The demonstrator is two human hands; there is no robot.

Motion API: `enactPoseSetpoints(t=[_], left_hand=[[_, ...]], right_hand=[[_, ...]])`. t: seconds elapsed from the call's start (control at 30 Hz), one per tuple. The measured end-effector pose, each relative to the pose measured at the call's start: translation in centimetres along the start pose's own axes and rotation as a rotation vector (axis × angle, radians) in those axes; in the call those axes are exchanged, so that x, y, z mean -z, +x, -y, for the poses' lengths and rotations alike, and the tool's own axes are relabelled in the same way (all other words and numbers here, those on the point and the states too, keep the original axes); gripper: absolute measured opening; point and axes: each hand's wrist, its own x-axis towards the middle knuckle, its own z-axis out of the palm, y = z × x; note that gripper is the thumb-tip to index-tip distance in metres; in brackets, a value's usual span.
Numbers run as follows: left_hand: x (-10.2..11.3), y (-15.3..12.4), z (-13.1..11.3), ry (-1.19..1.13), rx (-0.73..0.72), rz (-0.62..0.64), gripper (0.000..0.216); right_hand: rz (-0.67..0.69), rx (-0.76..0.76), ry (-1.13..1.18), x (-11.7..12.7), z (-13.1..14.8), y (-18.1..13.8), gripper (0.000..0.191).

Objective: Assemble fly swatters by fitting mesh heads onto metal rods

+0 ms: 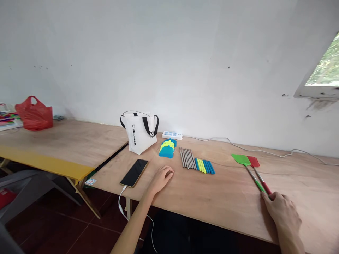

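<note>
My left hand lies on the wooden table with its fingers curled loosely downward, holding nothing, just right of a black phone. My right hand rests at the near ends of two fly swatters, a green one and a red one, its fingers closed over their handle tips. Between the hands lies a row of metal rods with blue and yellow grips. A small stack of blue and yellow swatter heads sits behind them.
A white tote bag stands at the table's left rear, a white power strip and cable along the wall. A second table to the left carries a red plastic bag. A charging cable hangs from the phone.
</note>
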Motion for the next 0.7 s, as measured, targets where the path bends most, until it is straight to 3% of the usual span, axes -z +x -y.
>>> enactPoseSetpoints(t=[0.43, 0.7], left_hand=[[0.1, -0.1, -0.3, -0.002, 0.009, 0.003, 0.019], [-0.1, 0.0, 0.1, -0.003, 0.008, -0.002, 0.019]], right_hand=[[0.02, 0.019, 0.072, -0.3, -0.5, 0.4, 0.061], [0.057, 0.025, 0.072, -0.1, -1.0, 0.4, 0.056]])
